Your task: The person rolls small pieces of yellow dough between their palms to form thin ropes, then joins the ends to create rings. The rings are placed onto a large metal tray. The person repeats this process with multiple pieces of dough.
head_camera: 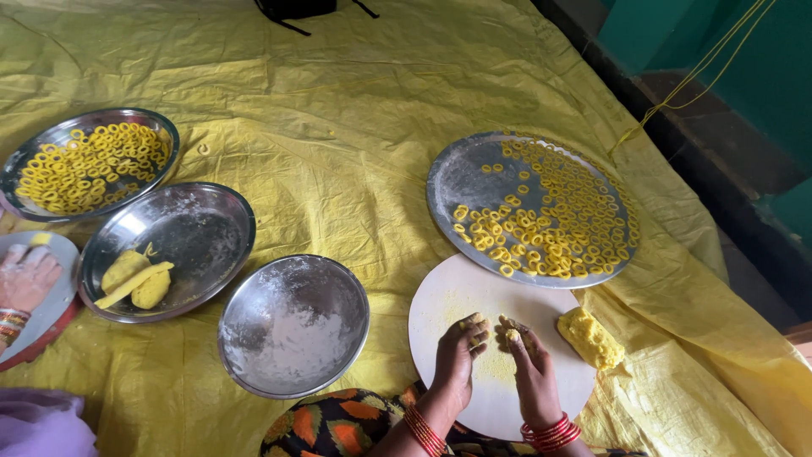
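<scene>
My left hand [457,354] and my right hand [529,368] rest side by side on a round white board [440,313], fingers curled. The right fingertips pinch a small bit of yellow dough [512,335]; the left fingertips also press a bit of yellow dough [474,321] against the board. A larger lump of yellow dough [589,337] lies at the board's right edge. Just beyond the board sits a round steel plate [461,173] covered with several small yellow dough rings [550,224].
A steel bowl dusted with flour [293,326] sits left of the board. Farther left, a steel plate [194,224] holds dough pieces [134,279], and another plate [30,156] holds rings. Another person's hand [27,278] works at the far left. A yellow sheet [338,110] covers the floor.
</scene>
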